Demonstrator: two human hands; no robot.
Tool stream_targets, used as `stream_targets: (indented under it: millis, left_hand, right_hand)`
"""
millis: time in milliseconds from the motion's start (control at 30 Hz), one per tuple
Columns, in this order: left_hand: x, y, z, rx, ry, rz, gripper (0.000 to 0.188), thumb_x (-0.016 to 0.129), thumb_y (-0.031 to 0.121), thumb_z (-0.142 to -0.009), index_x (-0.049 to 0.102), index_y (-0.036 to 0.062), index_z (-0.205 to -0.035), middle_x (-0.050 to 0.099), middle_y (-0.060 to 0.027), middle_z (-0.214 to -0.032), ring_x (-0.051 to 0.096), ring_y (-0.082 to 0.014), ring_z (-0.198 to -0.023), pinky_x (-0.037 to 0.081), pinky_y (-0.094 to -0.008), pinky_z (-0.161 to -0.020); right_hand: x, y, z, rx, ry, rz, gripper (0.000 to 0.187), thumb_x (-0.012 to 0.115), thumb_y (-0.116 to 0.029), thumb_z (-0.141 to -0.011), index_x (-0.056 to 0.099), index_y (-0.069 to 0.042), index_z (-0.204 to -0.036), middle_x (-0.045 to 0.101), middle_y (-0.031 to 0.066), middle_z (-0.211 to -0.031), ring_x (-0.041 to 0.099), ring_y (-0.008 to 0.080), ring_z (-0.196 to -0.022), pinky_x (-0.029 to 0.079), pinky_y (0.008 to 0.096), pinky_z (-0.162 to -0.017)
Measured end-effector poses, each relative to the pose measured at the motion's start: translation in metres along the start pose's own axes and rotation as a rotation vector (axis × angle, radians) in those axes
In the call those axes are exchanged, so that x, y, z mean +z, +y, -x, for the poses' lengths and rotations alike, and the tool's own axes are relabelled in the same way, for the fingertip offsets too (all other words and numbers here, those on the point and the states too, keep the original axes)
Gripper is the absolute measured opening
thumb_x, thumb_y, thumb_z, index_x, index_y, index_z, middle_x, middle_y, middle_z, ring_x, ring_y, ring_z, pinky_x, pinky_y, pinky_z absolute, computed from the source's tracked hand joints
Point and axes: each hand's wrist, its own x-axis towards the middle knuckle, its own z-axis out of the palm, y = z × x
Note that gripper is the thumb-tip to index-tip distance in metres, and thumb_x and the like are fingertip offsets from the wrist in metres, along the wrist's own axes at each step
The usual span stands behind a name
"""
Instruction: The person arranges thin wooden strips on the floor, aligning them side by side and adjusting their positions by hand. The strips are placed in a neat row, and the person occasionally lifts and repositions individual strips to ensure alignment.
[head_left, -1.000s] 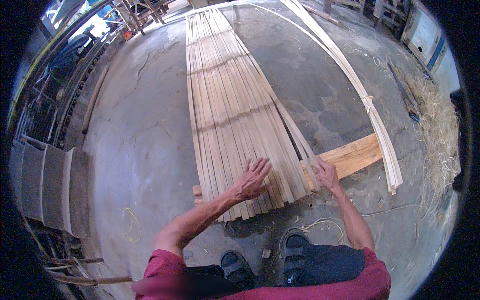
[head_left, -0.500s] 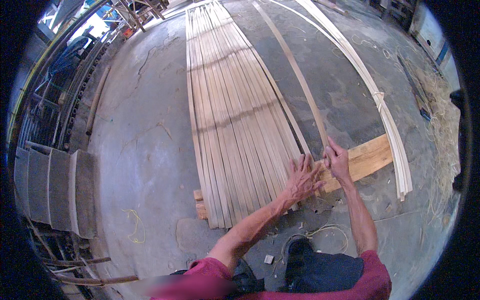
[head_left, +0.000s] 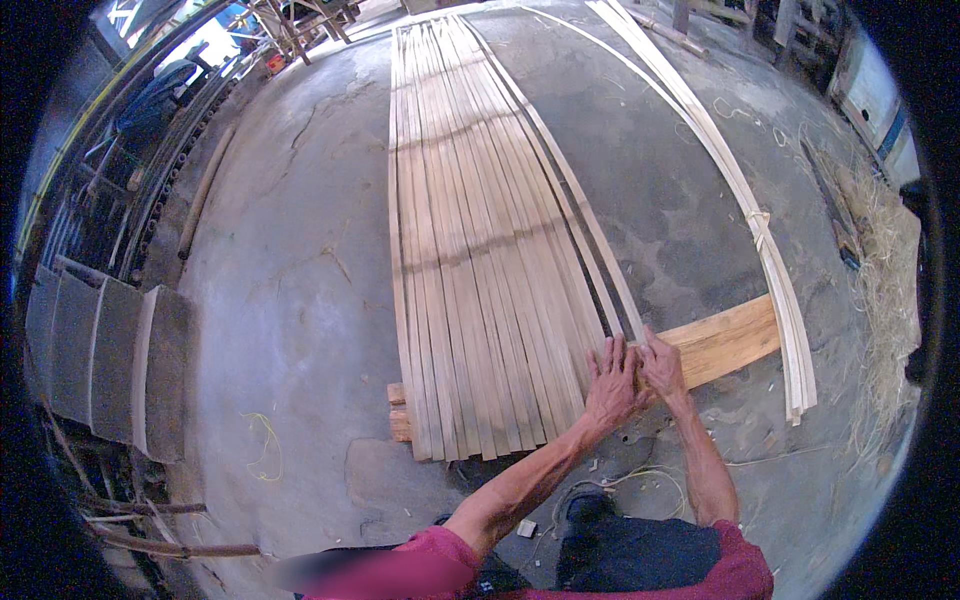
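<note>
Long, thin, pale wooden strips lie side by side in a wide row running away from me, with dark bands across them. Their near ends rest over a wooden plank, whose right part shows. My left hand lies over the near end of the row's right edge, fingers stretched out and pressing on the strips. Close beside it, my right hand pinches the near end of the outermost wooden strip. A narrow gap separates that strip from its neighbours along part of its length.
A tied bundle of white strips lies to the right, its near end over the plank. Thin shavings pile up at far right. Grey curved sheets and a pole lie at left. A loose cord is near my feet.
My right hand has brought the separate strip leftward to the row's right edge and moved slightly nearer to me. My left hand has shifted slightly right and nearer, staying on the strips.
</note>
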Motion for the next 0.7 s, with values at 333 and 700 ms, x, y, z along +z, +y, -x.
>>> stream_targets:
  millis: [333, 700]
  left_hand:
    - [-0.013, -0.022, 0.018, 0.101, -0.016, 0.076, 0.086, 0.060, 0.042, -0.070, 0.021, -0.0060, -0.130, 0.012, -0.0230, -0.139, 0.007, -0.0359, -0.131, 0.008, -0.0471, -0.106]
    - [-0.024, -0.025, 0.028, 0.162, -0.047, 0.075, 0.093, 0.060, 0.047, -0.068, 0.018, -0.0081, -0.131, 0.012, -0.0241, -0.139, 0.007, -0.0369, -0.130, 0.007, -0.0491, -0.105]
  right_hand:
    - [-0.009, -0.013, 0.015, 0.034, -0.158, 0.124, 0.038, 0.044, -0.022, -0.083, 0.047, -0.008, -0.119, 0.059, 0.0229, -0.089, 0.058, 0.0383, -0.080, 0.047, 0.0433, -0.067]
    - [-0.013, -0.030, 0.030, 0.072, -0.227, 0.198, 0.043, 0.054, -0.022, -0.080, 0.046, -0.018, -0.121, 0.060, 0.0209, -0.083, 0.058, 0.0378, -0.076, 0.046, 0.0443, -0.066]
